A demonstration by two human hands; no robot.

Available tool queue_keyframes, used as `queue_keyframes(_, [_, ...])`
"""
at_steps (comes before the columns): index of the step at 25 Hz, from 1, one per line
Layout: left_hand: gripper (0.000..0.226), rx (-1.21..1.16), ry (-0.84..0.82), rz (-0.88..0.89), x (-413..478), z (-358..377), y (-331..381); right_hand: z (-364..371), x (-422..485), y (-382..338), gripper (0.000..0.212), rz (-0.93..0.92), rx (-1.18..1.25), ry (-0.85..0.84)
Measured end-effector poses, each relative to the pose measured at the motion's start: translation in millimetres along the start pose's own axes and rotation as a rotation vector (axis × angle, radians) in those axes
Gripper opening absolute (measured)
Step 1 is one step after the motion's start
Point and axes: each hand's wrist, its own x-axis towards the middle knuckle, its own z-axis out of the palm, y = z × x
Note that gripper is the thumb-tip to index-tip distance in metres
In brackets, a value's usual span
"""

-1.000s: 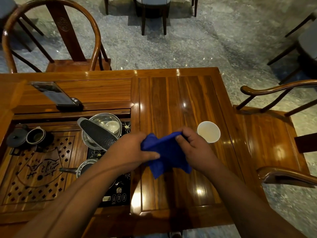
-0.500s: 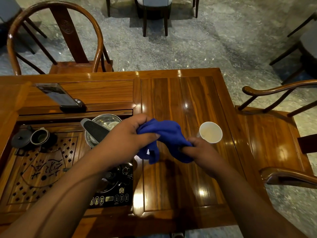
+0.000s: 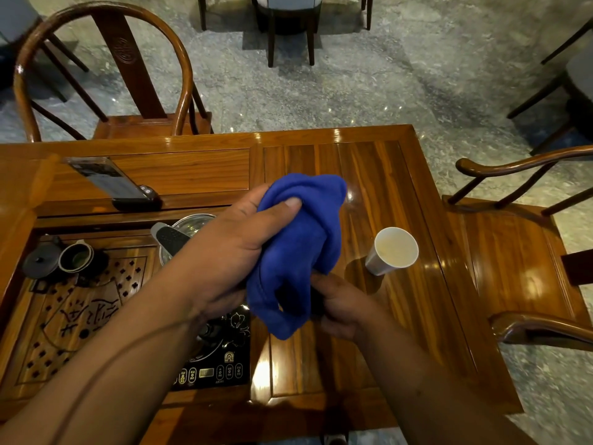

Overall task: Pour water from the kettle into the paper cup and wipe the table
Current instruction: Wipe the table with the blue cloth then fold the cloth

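Observation:
A bunched blue cloth (image 3: pixel 296 252) hangs above the wooden table (image 3: pixel 378 175). My left hand (image 3: pixel 231 248) grips its upper part, thumb pressed into the fabric. Lower down, my right hand (image 3: pixel 340 303) holds the cloth's bottom end from underneath. The white paper cup (image 3: pixel 393 251) stands upright on the table, just right of the cloth and apart from both hands. Behind my left hand, the steel kettle (image 3: pixel 189 228) with its black handle sits on the black induction plate (image 3: pixel 221 358), mostly hidden.
A carved wooden tea tray (image 3: pixel 64 313) fills the left side, with a small dark teapot and cup (image 3: pixel 57 258) on it. A phone (image 3: pixel 112 183) leans on a stand behind. Wooden chairs stand at the far left (image 3: pixel 106 72) and right (image 3: pixel 519 252).
Both hands have lifted and gathered the cloth from a spread sheet into a bunch. My left hand rose to the top; my right hand dropped under the bottom end.

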Motion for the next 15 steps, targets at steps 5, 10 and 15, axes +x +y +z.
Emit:
queue_keyframes(5, [0.029, -0.073, 0.049, -0.024, -2.3, -11.9, 7.1, 14.0, 7.7, -9.2, 0.067, -0.044, 0.219, -0.035])
queue_keyframes(10, [0.034, 0.164, 0.297, -0.152, 9.2, -61.2, -0.5, -9.6, -12.9, -37.9, 0.042, -0.2, 0.119, -0.023])
queue_keyframes(15, [0.046, 0.148, 0.259, -0.28, 10.8, -97.8, -10.5, -14.7, -28.5, -61.3, 0.053, -0.107, 0.059, -0.044])
